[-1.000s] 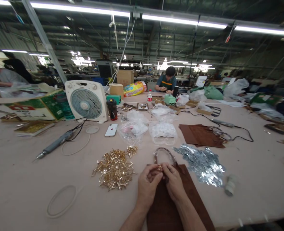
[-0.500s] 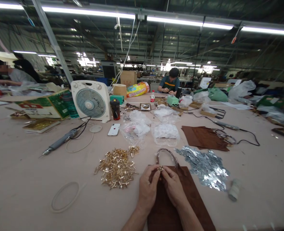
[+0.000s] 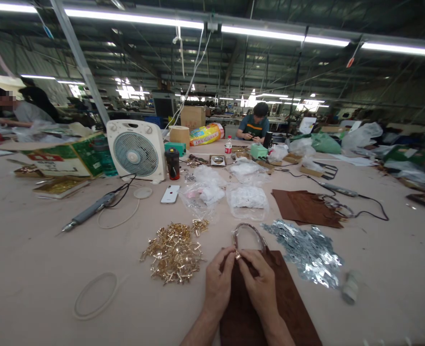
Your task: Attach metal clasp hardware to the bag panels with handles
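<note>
Over the top edge of a brown leather bag panel [image 3: 277, 307], both hands meet at a small gold metal fitting [image 3: 237, 255]. My left hand [image 3: 218, 278] pinches it from the left, thumb against fingertips. From the other side my right hand [image 3: 261, 281] grips it too. A plastic-wrapped handle [image 3: 250, 227] arches up behind my fingertips. Left of my hands lies a pile of gold metal fittings [image 3: 174, 252]. To the right is a heap of flat silver metal plates [image 3: 311, 252]. How the fitting sits against the panel is hidden by my fingers.
More brown leather pieces [image 3: 302, 206] lie beyond the silver heap. A white fan [image 3: 136, 151], a phone [image 3: 169, 194], clear plastic bags [image 3: 248, 198] and a corded hand tool [image 3: 90, 211] are on the table. A co-worker [image 3: 256, 125] sits across it.
My hands have shifted slightly left, and the gold fitting has turned in my fingertips and sits a little lower. The bag panel has barely moved.
</note>
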The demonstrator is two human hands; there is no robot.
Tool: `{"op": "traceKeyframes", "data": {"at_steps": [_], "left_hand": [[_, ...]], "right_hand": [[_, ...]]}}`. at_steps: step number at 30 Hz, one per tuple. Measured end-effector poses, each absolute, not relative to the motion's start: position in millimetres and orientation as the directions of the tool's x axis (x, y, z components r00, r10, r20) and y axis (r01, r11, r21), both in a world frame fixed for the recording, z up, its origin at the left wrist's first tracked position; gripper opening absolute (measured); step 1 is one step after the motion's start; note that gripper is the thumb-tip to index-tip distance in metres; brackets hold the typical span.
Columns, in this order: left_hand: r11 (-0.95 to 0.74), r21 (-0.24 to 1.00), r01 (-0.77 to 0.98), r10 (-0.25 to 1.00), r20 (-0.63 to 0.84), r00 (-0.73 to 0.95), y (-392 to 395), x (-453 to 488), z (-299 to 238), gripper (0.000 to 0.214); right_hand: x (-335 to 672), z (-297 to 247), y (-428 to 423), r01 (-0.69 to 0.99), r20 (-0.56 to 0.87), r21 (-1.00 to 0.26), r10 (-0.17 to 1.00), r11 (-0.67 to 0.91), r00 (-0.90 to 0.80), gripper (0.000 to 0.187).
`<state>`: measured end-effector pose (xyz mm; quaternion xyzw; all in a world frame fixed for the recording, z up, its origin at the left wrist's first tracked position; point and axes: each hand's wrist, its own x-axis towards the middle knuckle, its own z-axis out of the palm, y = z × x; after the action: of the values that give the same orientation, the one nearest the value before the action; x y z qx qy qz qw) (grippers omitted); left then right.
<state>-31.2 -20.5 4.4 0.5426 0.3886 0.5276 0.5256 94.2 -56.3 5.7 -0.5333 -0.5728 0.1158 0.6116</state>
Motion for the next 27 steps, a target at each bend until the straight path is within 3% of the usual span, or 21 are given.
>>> {"op": "traceKeyframes", "data": {"at_steps": [3,9,13,19,27], "left_hand": [[-0.168,0.97,-0.173,0.959,0.202,0.198,-21.9,-31.7,5.0,0.04],[-0.289,0.955,-0.072,0.928,0.297,0.224,-21.5,-33.1,3.0,0.038],[-0.369,0.929,-0.026,0.903,0.365,0.225,-20.9,-33.9,-2.6,0.038],[-0.281,0.959,-0.036,0.945,0.283,0.164,-21.2,-34.3,-3.7,0.035],[-0.234,0.97,-0.059,0.946,0.241,0.216,-20.1,-37.6,3.7,0.032]], "right_hand": [[94.7,3.5,-57.3,0.484,0.596,-0.769,0.744,0.419,0.303,0.019],[93.8,3.2,-61.2,0.352,0.434,-0.88,0.842,0.32,0.32,0.027],[94.6,7.2,-58.7,0.323,0.409,-0.896,0.848,0.303,0.338,0.022],[96.8,10.8,-57.6,0.325,0.459,-0.876,0.822,0.355,0.337,0.014],[97.6,11.3,-61.6,0.419,0.549,-0.809,0.784,0.411,0.291,0.009]]}}
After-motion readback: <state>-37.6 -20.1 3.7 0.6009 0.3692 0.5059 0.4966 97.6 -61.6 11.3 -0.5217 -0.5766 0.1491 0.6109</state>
